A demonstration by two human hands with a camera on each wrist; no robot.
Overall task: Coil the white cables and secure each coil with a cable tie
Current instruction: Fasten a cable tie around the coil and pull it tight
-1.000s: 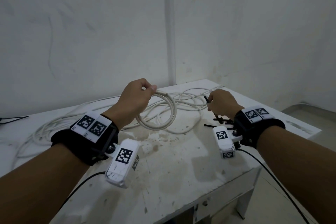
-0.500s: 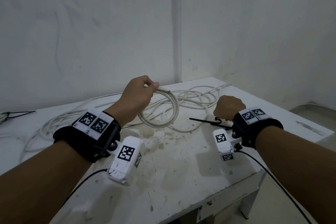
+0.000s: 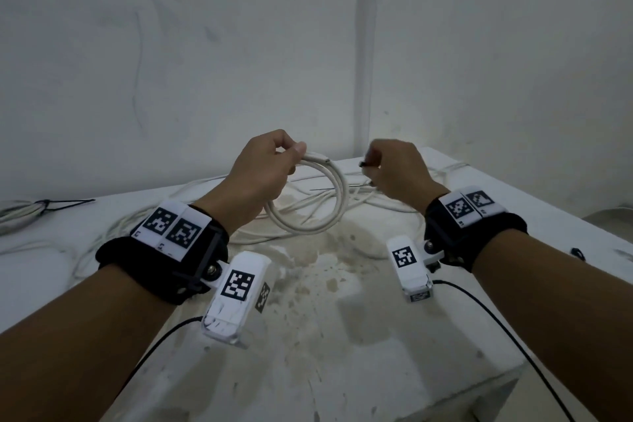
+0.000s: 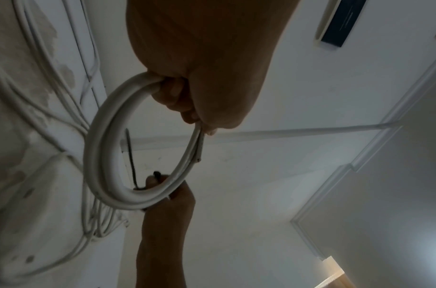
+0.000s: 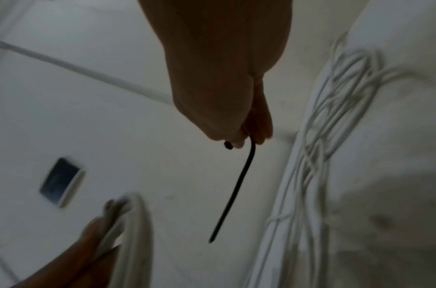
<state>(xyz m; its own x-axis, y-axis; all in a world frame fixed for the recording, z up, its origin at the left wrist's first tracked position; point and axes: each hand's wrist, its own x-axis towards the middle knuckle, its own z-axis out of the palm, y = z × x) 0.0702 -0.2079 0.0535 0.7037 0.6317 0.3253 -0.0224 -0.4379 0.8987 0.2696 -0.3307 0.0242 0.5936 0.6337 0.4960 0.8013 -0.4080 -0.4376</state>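
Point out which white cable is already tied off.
The small bundle at the table's far left edge: a black tie cinches it. The coil in the left hand is untied; the tie is in the right hand.

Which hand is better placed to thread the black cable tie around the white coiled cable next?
Right. The right hand already pinches the black cable tie, its free tail hanging beside the white coiled cable. The left hand grips the coil's top and is needed to keep it closed.
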